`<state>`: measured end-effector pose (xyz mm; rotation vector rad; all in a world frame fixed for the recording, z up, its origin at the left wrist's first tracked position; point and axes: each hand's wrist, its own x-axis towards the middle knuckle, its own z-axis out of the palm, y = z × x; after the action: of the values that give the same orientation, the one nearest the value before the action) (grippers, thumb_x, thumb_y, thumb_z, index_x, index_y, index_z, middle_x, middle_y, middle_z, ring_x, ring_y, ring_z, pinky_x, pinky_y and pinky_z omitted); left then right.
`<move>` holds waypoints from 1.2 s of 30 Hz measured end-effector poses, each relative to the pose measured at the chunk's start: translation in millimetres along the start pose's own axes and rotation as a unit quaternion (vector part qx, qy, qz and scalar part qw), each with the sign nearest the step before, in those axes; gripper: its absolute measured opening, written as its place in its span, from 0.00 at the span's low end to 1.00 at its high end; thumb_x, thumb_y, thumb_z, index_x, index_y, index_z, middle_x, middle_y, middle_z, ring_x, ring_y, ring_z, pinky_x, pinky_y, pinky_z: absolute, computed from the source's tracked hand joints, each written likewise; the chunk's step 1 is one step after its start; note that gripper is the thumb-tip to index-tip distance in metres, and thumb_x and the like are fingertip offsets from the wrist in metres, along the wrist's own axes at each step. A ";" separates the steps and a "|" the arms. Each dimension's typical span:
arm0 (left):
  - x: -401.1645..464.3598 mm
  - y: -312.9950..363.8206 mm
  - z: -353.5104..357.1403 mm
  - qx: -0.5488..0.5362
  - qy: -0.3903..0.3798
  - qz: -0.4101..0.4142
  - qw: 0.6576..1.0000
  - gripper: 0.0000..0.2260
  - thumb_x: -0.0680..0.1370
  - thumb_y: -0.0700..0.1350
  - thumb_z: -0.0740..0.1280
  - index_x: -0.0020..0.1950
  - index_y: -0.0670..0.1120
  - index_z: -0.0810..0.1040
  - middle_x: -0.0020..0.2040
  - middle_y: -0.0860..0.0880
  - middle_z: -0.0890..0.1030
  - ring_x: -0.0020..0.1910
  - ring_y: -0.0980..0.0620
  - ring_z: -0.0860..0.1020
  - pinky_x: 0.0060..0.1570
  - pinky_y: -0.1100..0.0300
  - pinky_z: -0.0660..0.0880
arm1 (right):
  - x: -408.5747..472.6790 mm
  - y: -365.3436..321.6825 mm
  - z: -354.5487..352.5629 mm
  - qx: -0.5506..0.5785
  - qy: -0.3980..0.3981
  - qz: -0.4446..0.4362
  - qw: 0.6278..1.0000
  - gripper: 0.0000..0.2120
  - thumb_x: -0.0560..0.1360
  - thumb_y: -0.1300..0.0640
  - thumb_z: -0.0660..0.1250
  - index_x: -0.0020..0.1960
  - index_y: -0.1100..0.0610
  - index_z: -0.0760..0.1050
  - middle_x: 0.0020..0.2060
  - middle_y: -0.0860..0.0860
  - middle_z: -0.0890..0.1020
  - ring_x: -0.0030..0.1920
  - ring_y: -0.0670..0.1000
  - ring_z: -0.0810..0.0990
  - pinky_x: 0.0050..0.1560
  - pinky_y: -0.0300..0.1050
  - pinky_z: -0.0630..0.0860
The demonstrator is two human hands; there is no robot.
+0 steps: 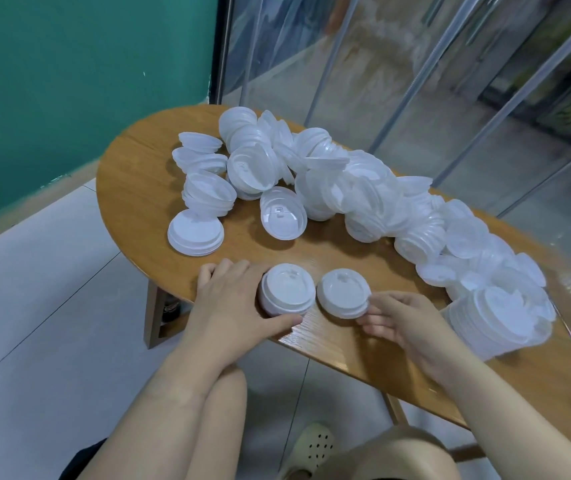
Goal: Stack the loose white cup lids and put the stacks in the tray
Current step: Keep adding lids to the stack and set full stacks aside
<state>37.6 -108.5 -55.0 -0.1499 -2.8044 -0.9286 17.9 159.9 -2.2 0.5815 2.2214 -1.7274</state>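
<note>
Near the front edge of the wooden table [131,188], my left hand [232,303] grips a short stack of white lids [287,293], fingers behind it and thumb in front. Just to its right lies a smaller stack of lids [343,292]; my right hand [402,323] pinches its right rim with the fingertips. A big heap of loose white lids [346,181] runs across the table from the far left to the right. A leaning stack of lids [499,323] lies at the right edge. No tray is in view.
A flat lid stack [195,233] and an upturned lid [283,213] lie on the table's left half. A green wall is at the left, glass panels behind. My knees and a shoe [312,448] are below the table edge.
</note>
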 end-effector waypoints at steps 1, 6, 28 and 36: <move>-0.1 0.1 0.1 0.000 0.002 0.000 1.000 0.34 0.63 0.79 0.63 0.62 0.62 0.75 0.49 0.61 0.75 0.52 0.56 0.70 0.56 0.56 0.59 | 0.0 2.5 -1.1 -0.053 0.012 -0.015 0.998 0.09 0.82 0.61 0.67 0.56 0.65 0.81 0.43 0.60 0.87 0.39 0.52 0.86 0.38 0.42 0.83; -0.3 0.2 1.0 0.002 0.003 -0.001 1.000 0.33 0.63 0.79 0.64 0.62 0.63 0.75 0.49 0.61 0.75 0.51 0.56 0.70 0.56 0.56 0.59 | -0.4 2.9 -2.4 -0.427 0.120 -0.255 0.859 0.12 0.77 0.44 0.71 0.54 0.50 0.79 0.46 0.42 0.83 0.45 0.42 0.80 0.43 0.38 0.73; 0.3 1.9 -2.6 0.004 -0.017 -0.003 1.000 0.35 0.61 0.79 0.62 0.63 0.64 0.75 0.46 0.62 0.74 0.50 0.57 0.69 0.57 0.55 0.61 | -11.5 -0.5 66.7 -0.371 -0.035 -0.380 0.847 0.34 0.67 0.32 0.71 0.69 0.47 0.75 0.62 0.38 0.78 0.64 0.43 0.76 0.64 0.48 0.76; 2.4 1.2 -1.9 0.004 -0.029 -0.001 1.000 0.32 0.61 0.76 0.61 0.61 0.64 0.74 0.44 0.63 0.72 0.49 0.57 0.68 0.56 0.56 0.60 | -6.6 -0.7 76.0 -0.395 -0.028 -0.399 0.827 0.33 0.69 0.33 0.70 0.68 0.50 0.76 0.63 0.39 0.77 0.62 0.45 0.77 0.61 0.51 0.77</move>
<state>35.7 -108.6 -52.3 -0.1747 -2.8606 -0.9286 20.8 85.3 -18.0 -0.6688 3.0211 -0.7969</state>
